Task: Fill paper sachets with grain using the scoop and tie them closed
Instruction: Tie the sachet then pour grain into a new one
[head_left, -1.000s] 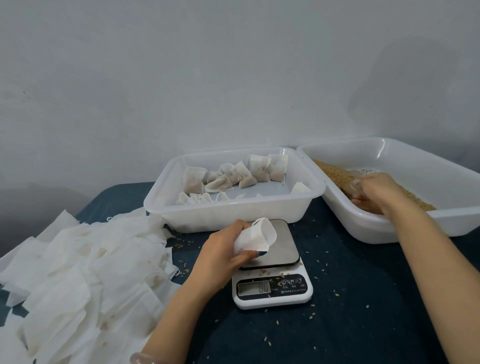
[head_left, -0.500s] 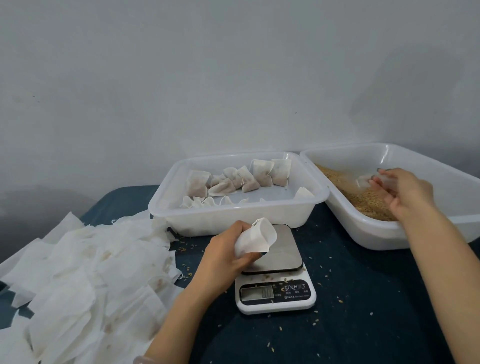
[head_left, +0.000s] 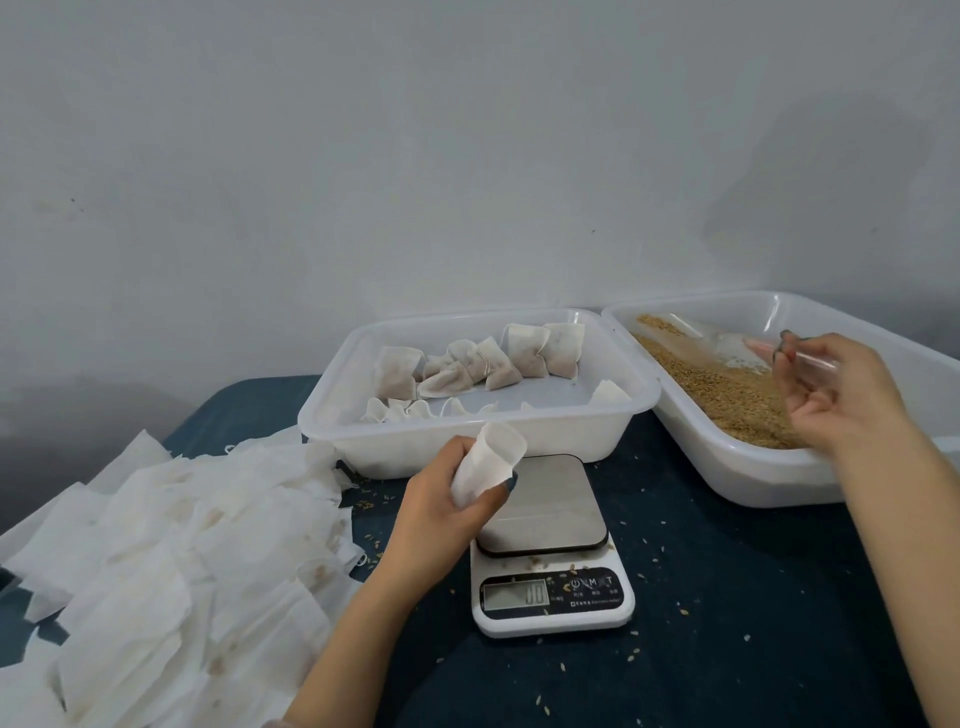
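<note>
I've got the left hand (head_left: 441, 514) curled round an open white paper sachet (head_left: 488, 462), mouth tilted up and right, at the near-left edge of the white digital scale (head_left: 550, 545). The right hand (head_left: 841, 400) grips the clear plastic scoop (head_left: 769, 348) above the brown grain (head_left: 727, 395) in the white plastic tray (head_left: 753, 483). Filled sachets (head_left: 519, 358) sit in the neighbouring tray, and empty sachets (head_left: 182, 545) are heaped at the left of the dark blue counter (head_left: 727, 597).
</note>
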